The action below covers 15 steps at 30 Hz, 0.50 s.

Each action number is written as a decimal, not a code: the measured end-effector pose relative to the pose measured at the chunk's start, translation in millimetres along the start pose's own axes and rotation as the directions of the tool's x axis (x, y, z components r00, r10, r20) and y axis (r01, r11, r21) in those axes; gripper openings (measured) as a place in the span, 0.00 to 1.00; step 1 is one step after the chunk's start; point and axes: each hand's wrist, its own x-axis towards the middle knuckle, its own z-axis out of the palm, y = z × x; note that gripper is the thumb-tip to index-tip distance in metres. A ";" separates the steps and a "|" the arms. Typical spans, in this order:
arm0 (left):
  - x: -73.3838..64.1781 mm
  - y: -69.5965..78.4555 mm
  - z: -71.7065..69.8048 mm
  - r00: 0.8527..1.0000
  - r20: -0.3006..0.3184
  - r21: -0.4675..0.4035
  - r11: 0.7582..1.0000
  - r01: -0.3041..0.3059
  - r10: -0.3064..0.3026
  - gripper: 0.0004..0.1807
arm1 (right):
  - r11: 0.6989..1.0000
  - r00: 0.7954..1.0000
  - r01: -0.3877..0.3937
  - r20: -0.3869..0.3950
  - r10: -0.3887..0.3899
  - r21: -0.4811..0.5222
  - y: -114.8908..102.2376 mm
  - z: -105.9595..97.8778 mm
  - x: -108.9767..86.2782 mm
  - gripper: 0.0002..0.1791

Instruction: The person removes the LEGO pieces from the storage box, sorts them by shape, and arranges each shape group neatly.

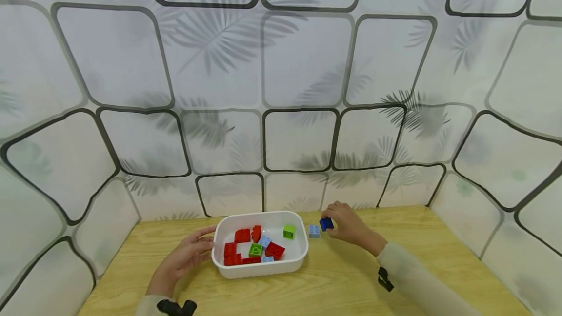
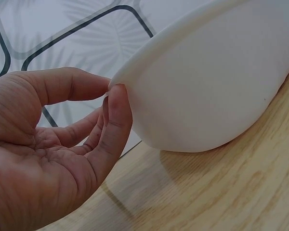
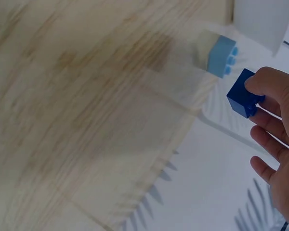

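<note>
A white plastic tub (image 1: 260,271) stands on the wooden table, with red, lime green and light blue toy bricks inside. My left hand (image 1: 189,256) is at its left end; in the left wrist view the fingertips (image 2: 119,98) touch the tub's outer wall just below the rim. To the right of the tub, my right hand (image 1: 349,224) pinches a dark blue toy brick (image 3: 242,94) between thumb and fingers, its studs turned toward the palm. A light blue toy brick (image 1: 313,231) sits on the table between the tub and that hand, apart from the dark blue one.
Within the tub lie a lime green brick (image 1: 289,231) at the right and several red bricks (image 1: 242,235), mostly at the left. A patterned cloth backdrop (image 1: 298,140) rises behind the wooden table (image 1: 342,282) and along both sides.
</note>
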 end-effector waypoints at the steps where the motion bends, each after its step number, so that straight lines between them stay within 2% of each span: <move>1: 0.2 0.0 0.3 1.000 0.001 -0.002 1.000 0.000 0.000 0.31 | 1.000 1.000 0.001 0.011 -0.001 -0.003 1.6 0.9 -1.3 0.14; 7: 0.2 0.1 1.4 1.000 0.005 0.006 1.000 -0.003 0.003 0.32 | 1.000 0.997 -0.012 0.078 0.013 -0.013 7.3 9.2 -5.7 0.13; 15: -0.2 -1.0 1.5 1.000 0.009 0.006 1.000 -0.014 0.014 0.32 | 0.999 0.991 -0.042 0.127 0.046 -0.032 9.5 18.2 -6.6 0.13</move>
